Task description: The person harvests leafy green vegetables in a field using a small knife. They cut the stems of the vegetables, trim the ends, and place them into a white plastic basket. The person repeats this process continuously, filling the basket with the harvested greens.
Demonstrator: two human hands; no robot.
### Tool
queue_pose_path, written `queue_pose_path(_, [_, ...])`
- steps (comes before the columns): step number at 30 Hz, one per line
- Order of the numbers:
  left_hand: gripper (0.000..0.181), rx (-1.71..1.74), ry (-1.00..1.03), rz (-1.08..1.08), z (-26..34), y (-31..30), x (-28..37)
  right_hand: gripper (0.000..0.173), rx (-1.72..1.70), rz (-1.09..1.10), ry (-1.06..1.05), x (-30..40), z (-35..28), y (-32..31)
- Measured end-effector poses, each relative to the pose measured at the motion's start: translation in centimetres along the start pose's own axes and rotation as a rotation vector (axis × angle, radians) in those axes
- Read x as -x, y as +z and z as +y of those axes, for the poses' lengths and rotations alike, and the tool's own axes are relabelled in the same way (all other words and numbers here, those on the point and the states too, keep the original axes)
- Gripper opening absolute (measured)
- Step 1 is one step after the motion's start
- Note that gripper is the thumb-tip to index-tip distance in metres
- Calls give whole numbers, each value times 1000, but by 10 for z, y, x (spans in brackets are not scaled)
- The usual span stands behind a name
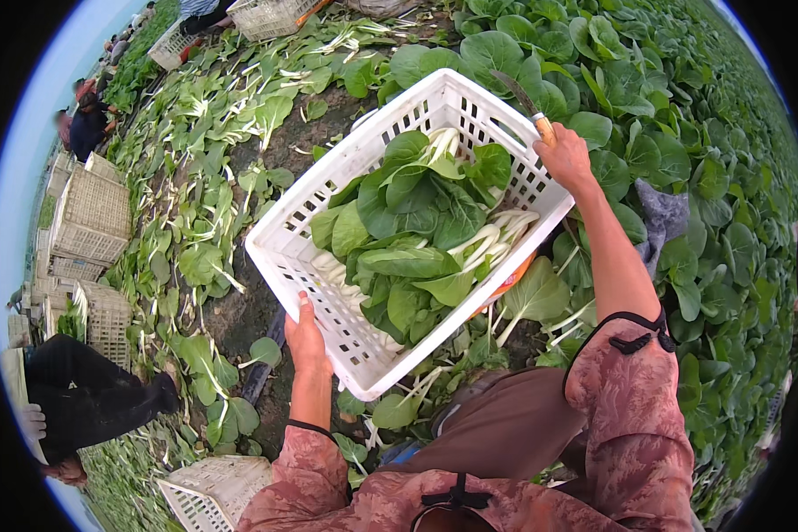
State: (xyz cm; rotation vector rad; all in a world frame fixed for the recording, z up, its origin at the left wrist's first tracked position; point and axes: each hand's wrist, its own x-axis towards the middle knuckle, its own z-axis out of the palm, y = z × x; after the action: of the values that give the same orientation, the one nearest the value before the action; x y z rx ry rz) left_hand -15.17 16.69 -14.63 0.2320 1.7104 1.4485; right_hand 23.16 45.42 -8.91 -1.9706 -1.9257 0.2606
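Between my two hands is a white plastic crate of perforated walls, tilted, with bunches of leafy greens in it, their pale stalks partly showing. My left hand grips the near left end of the crate, thumb on the rim and fingers hidden beneath. At the far right end, my right hand is closed around the wooden handle of a curved knife and rests against the crate's rim. The knife's blade points up and away, beyond the crate's edge.
Uncut leafy greens grow densely on the right, with a grey cloth on them. Cut leaves litter the soil at left. Stacked crates stand far left; another crate lies near my left elbow. A person in dark trousers is at left, others farther off.
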Motion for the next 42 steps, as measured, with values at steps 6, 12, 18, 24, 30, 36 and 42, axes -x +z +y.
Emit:
queue_pose_path(6, [90,-176,109,-189,7,-13,-22,41,-244,174,47,51,44,-26])
queue_pose_path(12, [114,-2006,308,881,66,-346,44,28,-84,152,150,180,176,-162])
queue_pose_path(18, [89,-1415,-626,1158,23,-500,142,19,-427,223,714,345,277,-193])
queue_pose_path(24, [58,-830,-326,713,-19,-488,116,14,-564,294,711,360,237,-215])
queue_pose_path(30, [23,-877,-55,239,45,-371,59,18,-636,146,560,366,149,-229])
queue_pose_path(36, [48,-906,251,-263,56,-138,81,24,-783,123,367,414,113,-259])
queue_pose_path(42, [72,-1333,624,-109,67,-172,86,24,-794,240,408,515,139,-296])
